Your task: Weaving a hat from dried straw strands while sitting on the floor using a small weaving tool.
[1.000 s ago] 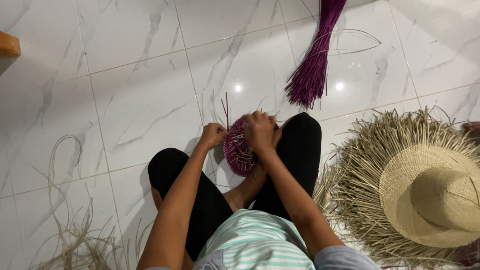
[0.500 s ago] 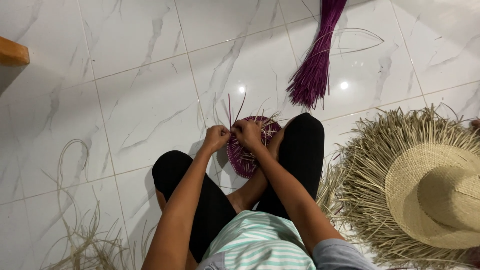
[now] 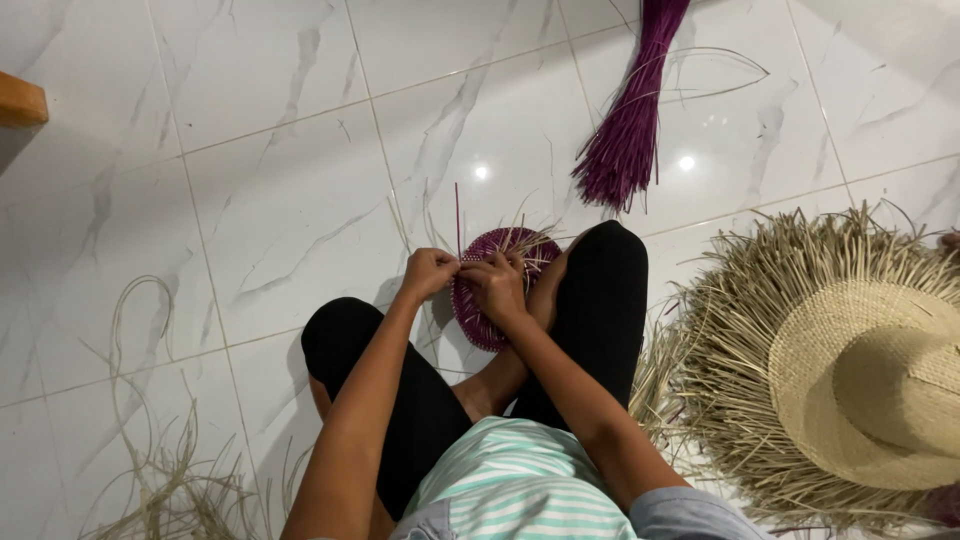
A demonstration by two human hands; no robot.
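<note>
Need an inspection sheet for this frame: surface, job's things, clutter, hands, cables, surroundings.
Surface: white marble-look tiled floor, glossy, with light glints.
Job's things: round purple woven piece propped between the knees, loose strands sticking up from its edge.
Clutter: bundle of purple straw ahead; unfinished straw hat with a frayed brim on the right; loose pale straw strands lower left.
Hands: left hand pinches at the woven piece's rim; right hand grips the rim beside it.
Cables: nothing seen.
Surroundings: wooden corner at the left edge.
</note>
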